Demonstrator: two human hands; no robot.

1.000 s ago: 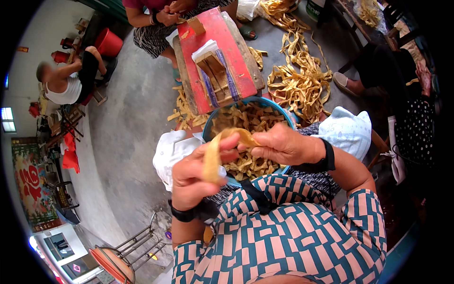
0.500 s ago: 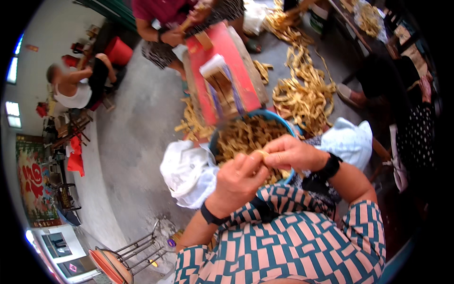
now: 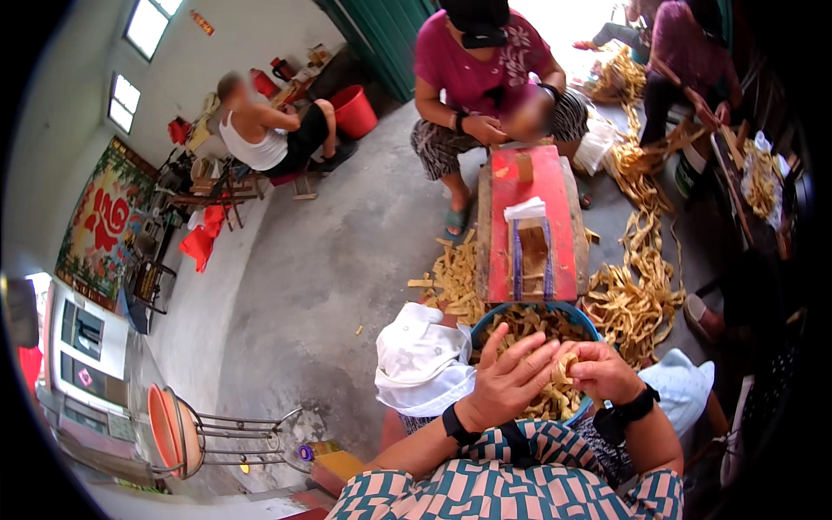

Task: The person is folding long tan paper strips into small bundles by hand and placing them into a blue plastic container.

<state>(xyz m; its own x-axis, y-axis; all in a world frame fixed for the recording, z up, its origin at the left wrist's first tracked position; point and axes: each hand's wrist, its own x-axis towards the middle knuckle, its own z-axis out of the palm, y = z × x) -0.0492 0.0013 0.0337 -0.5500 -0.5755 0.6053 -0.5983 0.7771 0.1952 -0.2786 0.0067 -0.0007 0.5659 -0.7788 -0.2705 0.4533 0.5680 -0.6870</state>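
Over the blue tub [image 3: 598,328], my left hand [image 3: 511,380] is open, its fingers stretched toward the right hand. My right hand [image 3: 608,374] is closed, pinching a folded yellow-brown dried strip [image 3: 564,370] between thumb and fingers. The left fingertips lie close against the strip; whether they press on it cannot be made out. Many short brown pieces [image 3: 530,322] fill the tub below both hands.
A red-topped bench [image 3: 511,282] with a small wooden box [image 3: 531,251] stands beyond the tub. White cloth [image 3: 420,360] and pale blue cloth [image 3: 680,386] flank it. Long strips [image 3: 637,303] pile on the right. A co-worker [image 3: 485,78] sits opposite; a stool [image 3: 178,429] is left.
The view has swung, bringing the bench upright and more of the co-worker into sight. My left hand was curled against the right hand; its fingers are now stretched out. The strip shows more.
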